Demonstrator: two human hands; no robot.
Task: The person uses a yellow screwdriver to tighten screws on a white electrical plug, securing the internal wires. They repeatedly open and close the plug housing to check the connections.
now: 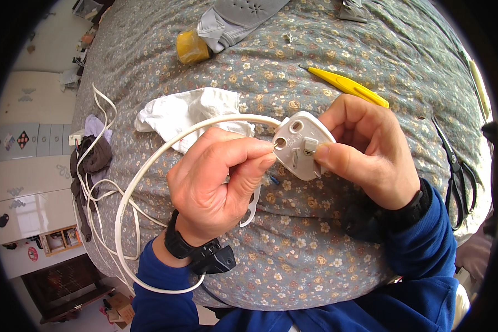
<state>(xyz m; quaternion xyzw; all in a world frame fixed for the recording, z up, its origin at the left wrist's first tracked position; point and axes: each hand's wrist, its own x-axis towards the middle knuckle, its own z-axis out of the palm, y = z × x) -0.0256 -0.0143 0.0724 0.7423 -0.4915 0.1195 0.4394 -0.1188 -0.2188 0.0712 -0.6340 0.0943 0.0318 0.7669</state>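
Note:
My right hand (pixel 368 152) grips the edge of a white plastic electrical housing (pixel 304 138), thumb pressed against its near right corner. Round holes and small raised parts show on the housing's upper face. A thick white cable (pixel 144 177) runs from its far left edge and loops round to my left wrist. At one of the round holes, the thumb and forefinger of my left hand (pixel 218 174) are pinched together. Whatever they hold is too small to make out. Partly behind the left hand lies a curved white piece (pixel 252 207).
Beyond my hands lie a white cloth (pixel 193 110), a yellow pen-shaped tool (pixel 348 86), a yellow tape roll (pixel 192 47) and a grey perforated item (pixel 243 19). Black-handled scissors (pixel 456 177) rest at right. Coiled white cable (pixel 91 193) and brown cloth (pixel 97 155) sit along the left bed edge.

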